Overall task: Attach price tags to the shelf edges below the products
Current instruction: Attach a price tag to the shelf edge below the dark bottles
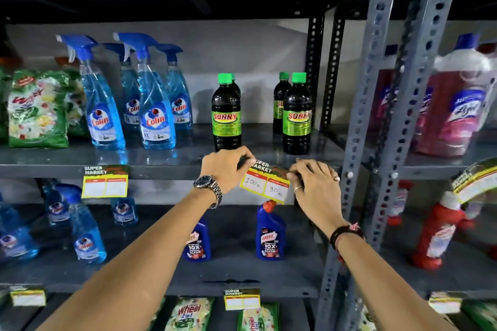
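Both hands' fingers — left hand (228, 169), right hand (314, 183) — pinch 1 price tag (266, 183) at the shelf edge (166, 170) below 4 Sunny bottles (226, 115).

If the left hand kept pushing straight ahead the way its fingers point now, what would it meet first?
The left hand already pinches the upper left corner of the price tag at the shelf edge. Going on, it would probably meet the dark Sunny bottle just beyond its knuckles, though depth is unclear.

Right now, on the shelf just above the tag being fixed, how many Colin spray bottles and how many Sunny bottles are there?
Blue Colin spray bottles: 4
Dark Sunny bottles with green caps: 4 (one mostly hidden behind the front left one)
Total: 8
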The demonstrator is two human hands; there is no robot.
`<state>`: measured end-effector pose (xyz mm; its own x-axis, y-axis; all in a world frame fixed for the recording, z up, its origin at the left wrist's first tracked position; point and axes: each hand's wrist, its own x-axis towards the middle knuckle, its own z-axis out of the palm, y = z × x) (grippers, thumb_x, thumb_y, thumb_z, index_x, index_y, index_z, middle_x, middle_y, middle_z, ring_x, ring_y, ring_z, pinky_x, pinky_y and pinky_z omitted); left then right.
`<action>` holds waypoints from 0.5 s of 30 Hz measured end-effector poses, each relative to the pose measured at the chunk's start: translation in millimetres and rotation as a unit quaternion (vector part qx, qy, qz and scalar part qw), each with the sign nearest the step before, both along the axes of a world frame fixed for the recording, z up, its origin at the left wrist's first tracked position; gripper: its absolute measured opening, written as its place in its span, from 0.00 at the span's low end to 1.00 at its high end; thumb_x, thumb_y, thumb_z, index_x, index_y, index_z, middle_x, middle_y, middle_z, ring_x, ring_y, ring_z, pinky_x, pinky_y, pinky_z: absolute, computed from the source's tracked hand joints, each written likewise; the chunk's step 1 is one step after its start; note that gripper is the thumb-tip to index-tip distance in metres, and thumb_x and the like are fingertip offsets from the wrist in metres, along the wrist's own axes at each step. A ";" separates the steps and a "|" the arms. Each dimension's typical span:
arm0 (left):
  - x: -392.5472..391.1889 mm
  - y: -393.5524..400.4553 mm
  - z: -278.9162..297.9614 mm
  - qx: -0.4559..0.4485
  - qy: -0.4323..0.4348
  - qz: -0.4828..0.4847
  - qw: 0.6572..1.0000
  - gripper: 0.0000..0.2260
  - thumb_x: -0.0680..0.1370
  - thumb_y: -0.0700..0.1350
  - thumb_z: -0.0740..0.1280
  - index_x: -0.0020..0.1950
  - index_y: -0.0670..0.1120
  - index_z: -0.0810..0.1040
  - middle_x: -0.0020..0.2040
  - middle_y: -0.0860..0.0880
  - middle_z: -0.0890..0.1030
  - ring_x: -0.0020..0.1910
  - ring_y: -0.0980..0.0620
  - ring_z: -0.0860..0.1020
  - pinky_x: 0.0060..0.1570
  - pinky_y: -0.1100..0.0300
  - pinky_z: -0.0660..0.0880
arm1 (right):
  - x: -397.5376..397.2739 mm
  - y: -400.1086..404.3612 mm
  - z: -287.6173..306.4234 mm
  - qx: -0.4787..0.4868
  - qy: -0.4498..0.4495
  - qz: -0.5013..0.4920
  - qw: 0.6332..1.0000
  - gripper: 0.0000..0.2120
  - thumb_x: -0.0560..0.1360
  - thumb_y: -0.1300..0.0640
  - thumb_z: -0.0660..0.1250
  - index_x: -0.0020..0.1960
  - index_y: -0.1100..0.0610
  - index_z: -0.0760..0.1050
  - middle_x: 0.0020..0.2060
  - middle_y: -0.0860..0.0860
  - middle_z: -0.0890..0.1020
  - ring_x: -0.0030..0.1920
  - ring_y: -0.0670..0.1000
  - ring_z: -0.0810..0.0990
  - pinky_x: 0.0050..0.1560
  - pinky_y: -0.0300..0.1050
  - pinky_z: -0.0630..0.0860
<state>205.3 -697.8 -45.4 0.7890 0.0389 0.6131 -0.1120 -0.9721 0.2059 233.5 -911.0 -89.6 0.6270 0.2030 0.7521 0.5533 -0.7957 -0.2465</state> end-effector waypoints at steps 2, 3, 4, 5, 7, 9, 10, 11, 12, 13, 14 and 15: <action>-2.6 1.6 -1.0 -0.007 -0.009 -0.001 1.000 0.09 0.77 0.58 0.58 0.49 0.56 0.75 0.41 0.53 0.84 0.40 0.47 0.81 0.35 0.58 0.73 | -2.7 2.9 6.8 0.013 -0.010 0.001 1.000 0.05 0.78 0.55 0.62 0.50 0.54 0.75 0.45 0.53 0.83 0.49 0.58 0.78 0.50 0.53 0.71; -5.7 3.5 -0.8 -0.007 -0.013 -0.001 1.000 0.09 0.77 0.58 0.58 0.49 0.56 0.75 0.41 0.53 0.84 0.40 0.47 0.81 0.34 0.58 0.72 | -5.0 5.1 10.1 0.018 -0.014 0.004 1.000 0.05 0.79 0.55 0.61 0.50 0.55 0.75 0.44 0.53 0.84 0.48 0.58 0.79 0.49 0.53 0.71; -6.3 3.8 -0.8 -0.006 -0.016 -0.003 1.000 0.09 0.77 0.58 0.58 0.48 0.56 0.75 0.41 0.54 0.84 0.40 0.48 0.81 0.34 0.59 0.71 | -5.1 5.1 12.4 0.020 -0.014 0.005 1.000 0.06 0.79 0.55 0.60 0.49 0.55 0.74 0.43 0.53 0.84 0.48 0.58 0.79 0.48 0.53 0.71; -6.5 4.3 -1.4 -0.005 -0.018 -0.006 1.000 0.09 0.77 0.58 0.59 0.48 0.57 0.75 0.41 0.54 0.84 0.40 0.49 0.81 0.33 0.60 0.69 | -4.9 4.2 13.7 0.017 -0.011 0.006 1.000 0.06 0.79 0.54 0.60 0.49 0.54 0.74 0.43 0.52 0.84 0.48 0.57 0.79 0.48 0.53 0.71; -7.0 4.0 -5.6 -0.010 -0.022 -0.022 0.999 0.08 0.75 0.58 0.61 0.45 0.57 0.76 0.45 0.58 0.84 0.41 0.52 0.81 0.30 0.63 0.66 | -2.6 -1.3 13.9 0.002 0.004 0.007 1.000 0.06 0.79 0.53 0.60 0.49 0.54 0.74 0.44 0.50 0.83 0.49 0.56 0.78 0.48 0.51 0.70; -7.7 4.3 -12.5 -0.022 -0.016 -0.047 0.999 0.06 0.74 0.57 0.64 0.43 0.57 0.77 0.52 0.63 0.83 0.48 0.56 0.81 0.33 0.63 0.72 | -0.2 -7.6 11.8 -0.017 0.021 0.013 1.000 0.06 0.78 0.52 0.62 0.48 0.53 0.76 0.47 0.48 0.83 0.52 0.55 0.77 0.50 0.50 0.69; -7.9 5.2 -16.5 -0.023 -0.006 -0.057 0.998 0.05 0.73 0.57 0.65 0.43 0.58 0.78 0.55 0.64 0.81 0.54 0.58 0.79 0.40 0.59 0.76 | 0.4 -9.5 10.9 -0.027 0.030 0.016 0.999 0.06 0.77 0.52 0.63 0.48 0.53 0.77 0.50 0.48 0.83 0.54 0.54 0.76 0.52 0.50 0.69; -7.7 6.0 -19.9 -0.022 0.005 -0.064 0.998 0.04 0.73 0.56 0.66 0.43 0.58 0.78 0.57 0.64 0.80 0.58 0.59 0.77 0.50 0.55 0.77 | 0.9 -10.8 10.6 -0.038 0.040 0.018 0.998 0.06 0.76 0.52 0.65 0.47 0.53 0.78 0.54 0.47 0.82 0.56 0.54 0.76 0.54 0.51 0.69; -8.0 8.5 -22.7 -0.020 0.012 -0.067 0.997 0.04 0.73 0.55 0.67 0.42 0.57 0.78 0.59 0.64 0.78 0.61 0.60 0.74 0.58 0.52 0.73 | 1.0 -9.3 10.2 -0.047 0.046 0.018 0.998 0.06 0.76 0.52 0.66 0.47 0.52 0.80 0.57 0.47 0.81 0.58 0.53 0.75 0.57 0.51 0.68; -8.0 11.0 -24.5 -0.020 0.013 -0.068 0.997 0.04 0.73 0.55 0.67 0.39 0.56 0.78 0.61 0.64 0.77 0.63 0.61 0.73 0.63 0.51 0.70 | 0.8 -7.2 10.0 -0.055 0.050 0.018 0.997 0.06 0.75 0.52 0.66 0.47 0.52 0.80 0.60 0.46 0.80 0.60 0.53 0.74 0.58 0.52 0.68; -7.8 11.2 -25.6 -0.022 0.009 -0.066 0.998 0.05 0.72 0.54 0.68 0.38 0.56 0.77 0.62 0.64 0.76 0.63 0.60 0.73 0.65 0.51 0.68 | 0.3 -6.4 9.9 -0.058 0.050 0.017 0.997 0.06 0.75 0.52 0.66 0.47 0.53 0.80 0.60 0.46 0.80 0.60 0.53 0.74 0.59 0.52 0.68; -7.7 11.3 -26.0 -0.026 0.004 -0.062 0.998 0.05 0.72 0.54 0.68 0.37 0.57 0.77 0.62 0.64 0.76 0.63 0.60 0.73 0.65 0.51 0.67 | -0.4 -5.3 10.0 -0.058 0.049 0.016 0.997 0.06 0.75 0.52 0.66 0.47 0.53 0.80 0.60 0.46 0.80 0.60 0.53 0.74 0.58 0.52 0.69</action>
<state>197.6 -686.6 -71.4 0.7950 -0.0291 0.6059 -0.2297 -0.9389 0.2563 233.1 -916.3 -79.6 0.6876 0.3057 0.6586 0.5568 -0.8041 -0.2082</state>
